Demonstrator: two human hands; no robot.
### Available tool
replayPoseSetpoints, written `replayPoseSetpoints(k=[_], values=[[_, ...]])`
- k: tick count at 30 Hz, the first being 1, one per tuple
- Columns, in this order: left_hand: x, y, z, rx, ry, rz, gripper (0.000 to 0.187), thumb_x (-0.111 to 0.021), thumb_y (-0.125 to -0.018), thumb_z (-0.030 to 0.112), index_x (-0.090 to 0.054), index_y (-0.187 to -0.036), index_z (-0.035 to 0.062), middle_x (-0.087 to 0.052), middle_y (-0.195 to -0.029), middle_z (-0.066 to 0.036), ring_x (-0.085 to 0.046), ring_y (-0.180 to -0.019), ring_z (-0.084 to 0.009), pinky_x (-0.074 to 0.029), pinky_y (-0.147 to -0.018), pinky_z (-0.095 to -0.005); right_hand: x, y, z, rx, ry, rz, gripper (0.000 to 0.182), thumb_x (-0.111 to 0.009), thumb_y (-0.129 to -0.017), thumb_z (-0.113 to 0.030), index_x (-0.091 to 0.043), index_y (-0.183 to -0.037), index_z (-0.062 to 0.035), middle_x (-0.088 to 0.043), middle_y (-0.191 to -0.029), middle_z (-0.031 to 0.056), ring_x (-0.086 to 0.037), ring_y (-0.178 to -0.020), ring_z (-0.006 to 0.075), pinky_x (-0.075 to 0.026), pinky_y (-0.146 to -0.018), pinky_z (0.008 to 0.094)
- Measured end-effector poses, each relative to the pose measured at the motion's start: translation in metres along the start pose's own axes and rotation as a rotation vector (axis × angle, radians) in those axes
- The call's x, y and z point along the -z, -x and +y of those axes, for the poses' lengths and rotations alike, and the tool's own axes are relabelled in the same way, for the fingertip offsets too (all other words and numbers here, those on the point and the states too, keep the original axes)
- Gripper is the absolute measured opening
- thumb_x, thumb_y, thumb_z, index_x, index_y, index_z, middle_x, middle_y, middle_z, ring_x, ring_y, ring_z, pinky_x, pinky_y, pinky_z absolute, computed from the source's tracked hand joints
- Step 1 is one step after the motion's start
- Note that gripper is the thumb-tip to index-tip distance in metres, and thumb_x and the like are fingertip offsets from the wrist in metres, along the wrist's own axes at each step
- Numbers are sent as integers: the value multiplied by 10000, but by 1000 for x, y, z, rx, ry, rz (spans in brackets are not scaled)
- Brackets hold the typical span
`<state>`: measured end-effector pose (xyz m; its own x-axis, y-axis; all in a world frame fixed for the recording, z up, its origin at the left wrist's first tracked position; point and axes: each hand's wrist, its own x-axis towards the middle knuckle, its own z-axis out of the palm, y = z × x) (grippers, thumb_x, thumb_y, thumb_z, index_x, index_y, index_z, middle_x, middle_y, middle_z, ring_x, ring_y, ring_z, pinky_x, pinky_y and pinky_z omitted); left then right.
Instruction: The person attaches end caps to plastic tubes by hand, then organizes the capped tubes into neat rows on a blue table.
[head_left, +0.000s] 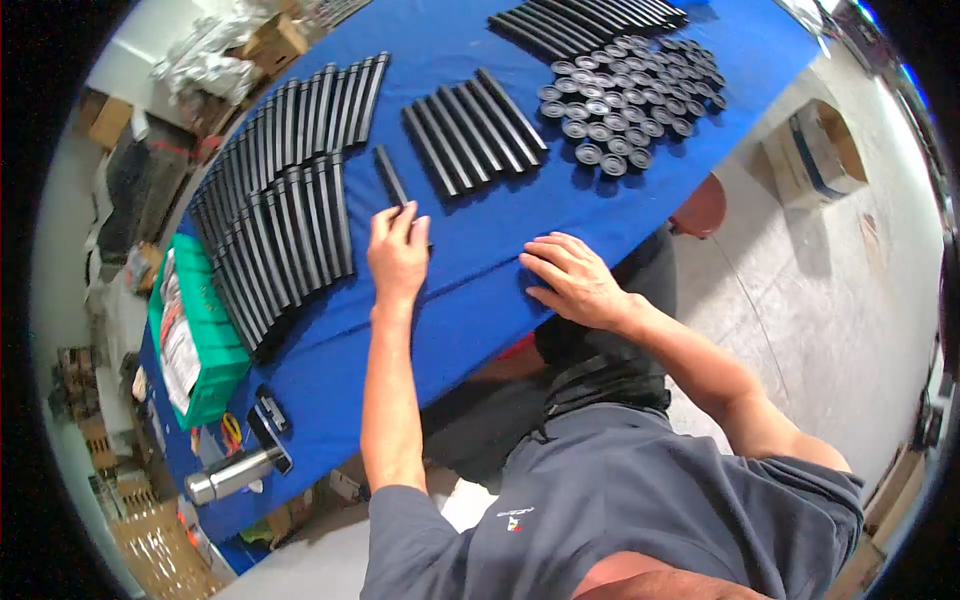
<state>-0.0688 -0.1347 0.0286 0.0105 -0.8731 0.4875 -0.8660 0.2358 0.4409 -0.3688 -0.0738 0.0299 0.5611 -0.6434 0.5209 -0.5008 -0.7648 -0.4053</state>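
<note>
Grey cloth of the wearer's shirt (640, 480) fills the nearest part of the view, with both forearms reaching away from it over the blue-covered worktop (470, 262). Ahead of the left sleeve lies a single black tube (391, 176), slanting between the fanned rows of black tubes (300, 215) to the left and a smaller row of tubes (469, 133) to the right. It looks slim, light and stiff, probably plastic or thin metal, and unlikely to break in ordinary handling. Its smooth, slightly glossy side could slip or roll under a loose pinch, so thumb and fingers on opposite sides near the middle should hold it steadiest, while an end grip would let the far end swing.

Left hand (397, 258) comes almost straight from the shoulder, back upward, fingers bent and drawn in on the tube's near part; the contact beneath the fingers is hidden. Right hand (575, 282) lies palm down near the worktop's edge, elbow bent outward, fingers loosely extended and a little apart, with nothing visible in its hold. Beyond it sit the black round caps (627, 92), well apart from its fingertips
</note>
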Motion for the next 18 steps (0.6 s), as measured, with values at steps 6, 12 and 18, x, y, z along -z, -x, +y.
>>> replayPoseSetpoints(k=[6,12,18], values=[[20,35,36,44,-38,-80,278,-743,-878,201,-726,-1122,67,-643,-919,-127,-658,-828,-303,-527,-745,-407,40,1,45,-352,241,174,471,-802,-799,-156,-629,-1223,-44,-623,-1103,139,-592,-1019,336,-484,-885,443],[36,97,86,89,147,-148,158,-741,-891,192,-726,-975,60,-719,-817,-92,-681,-693,-279,-506,-658,-396,69,-21,74,-388,585,87,608,-810,-796,-283,-593,-1337,-106,-461,-1424,209,-401,-1360,404,-321,-1138,520],[30,106,77,34,230,-17,235,-711,-920,175,-758,-1134,89,-761,-936,-96,-700,-760,-249,-482,-675,-364,54,-39,98,-296,677,-12,551,-733,-875,-247,-567,-1397,-184,-403,-1516,213,-320,-1446,407,-235,-1204,548]])
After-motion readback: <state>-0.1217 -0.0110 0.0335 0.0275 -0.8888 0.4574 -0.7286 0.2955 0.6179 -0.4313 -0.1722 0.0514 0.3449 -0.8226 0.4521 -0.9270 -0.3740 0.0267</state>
